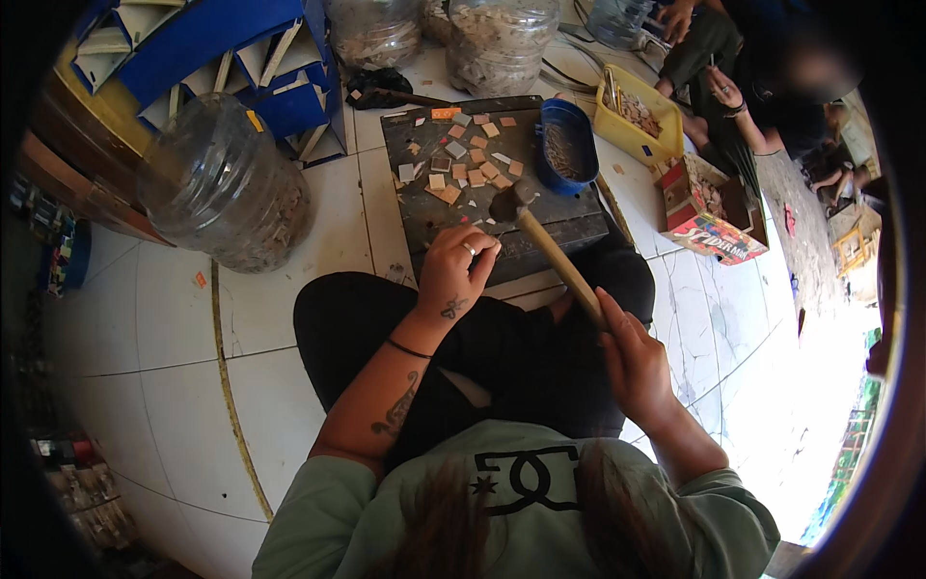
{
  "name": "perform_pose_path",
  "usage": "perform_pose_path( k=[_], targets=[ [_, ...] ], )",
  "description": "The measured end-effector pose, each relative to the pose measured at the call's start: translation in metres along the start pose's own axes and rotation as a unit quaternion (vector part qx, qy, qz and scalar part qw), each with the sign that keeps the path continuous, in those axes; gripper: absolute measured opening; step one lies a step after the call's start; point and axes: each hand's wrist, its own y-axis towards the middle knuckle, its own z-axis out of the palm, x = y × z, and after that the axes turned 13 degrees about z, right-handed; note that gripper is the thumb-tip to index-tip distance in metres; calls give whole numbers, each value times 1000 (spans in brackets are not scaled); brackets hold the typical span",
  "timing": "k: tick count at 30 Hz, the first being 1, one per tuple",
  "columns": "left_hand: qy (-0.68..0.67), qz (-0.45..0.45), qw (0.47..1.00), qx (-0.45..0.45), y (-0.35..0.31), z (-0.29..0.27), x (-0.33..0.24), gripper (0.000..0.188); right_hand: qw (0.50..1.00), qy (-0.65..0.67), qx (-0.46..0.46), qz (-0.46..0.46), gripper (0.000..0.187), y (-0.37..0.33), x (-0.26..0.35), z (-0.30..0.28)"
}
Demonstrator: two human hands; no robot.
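Observation:
My right hand (632,352) is wrapped round the wooden handle of a hammer (559,258). Its dark metal head is raised over the near part of a low black work board (424,207). Close to the hammer head, at the board's near edge, my left hand (456,262) has its fingers curled and pinched together. Whatever they hold, if anything, is too small or hidden to make out. Small square tile pieces (459,172) in tan, orange, grey and white lie scattered on the board. A blue oval tub (567,145) with small bits inside sits at the board's right.
Large clear plastic jars of chips stand left (227,183) and at the back (497,43). Blue file boxes (280,87) fill the far left. On the right are a yellow basin (617,125) and a colourful cardboard box (709,217). Another person (772,96) sits at far right.

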Motion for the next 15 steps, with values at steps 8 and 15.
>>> perform_pose_path(
  k=[8, 15],
  targets=[
    [16, 21, 1000, 14, -1, -2, 1, 7, 1000, -18, 14, 22, 57, -7, 2, -3],
    [14, 30, 999, 23, -2, -3, 1, 7, 1000, 1, -21, -9, 57, -9, -2, 0]
  ],
)
